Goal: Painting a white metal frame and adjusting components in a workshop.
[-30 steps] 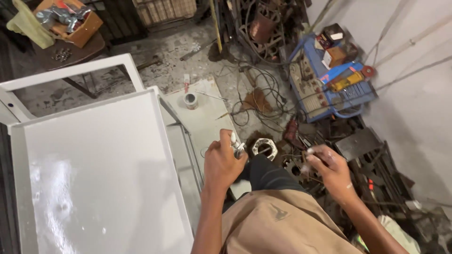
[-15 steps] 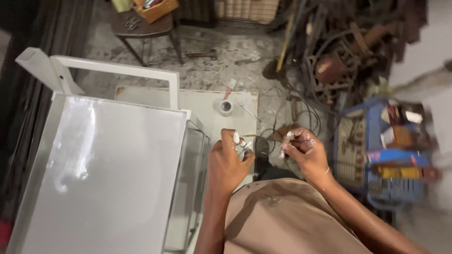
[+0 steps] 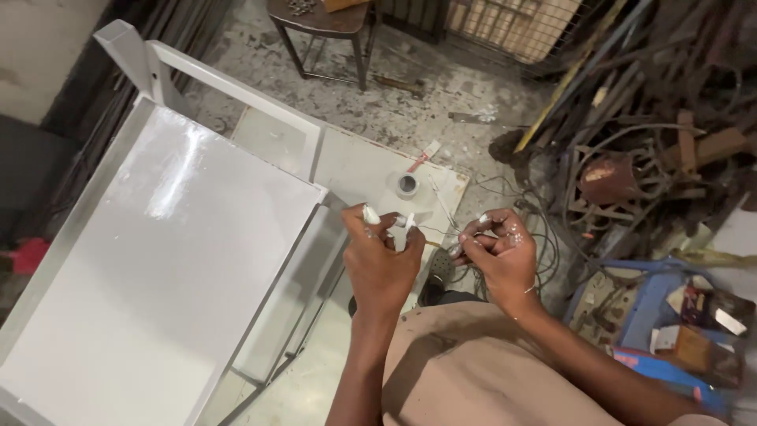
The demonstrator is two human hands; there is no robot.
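Left hand (image 3: 381, 256) fisted around a small white paint-smeared object (image 3: 400, 230), held over the grey panel's (image 3: 158, 260) 3 o'clock edge. Right hand (image 3: 497, 256) at 3 o'clock, fingers pinched shut; contents unclear

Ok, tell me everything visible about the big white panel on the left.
The white panel is a large flat rectangular sheet, seemingly painted metal, glossy with light reflecting near its top. It lies roughly level on a thin metal frame, with raised lips along its edges. A white square-tube frame stands at its far end. Neither hand touches it; the left hand is nearest.
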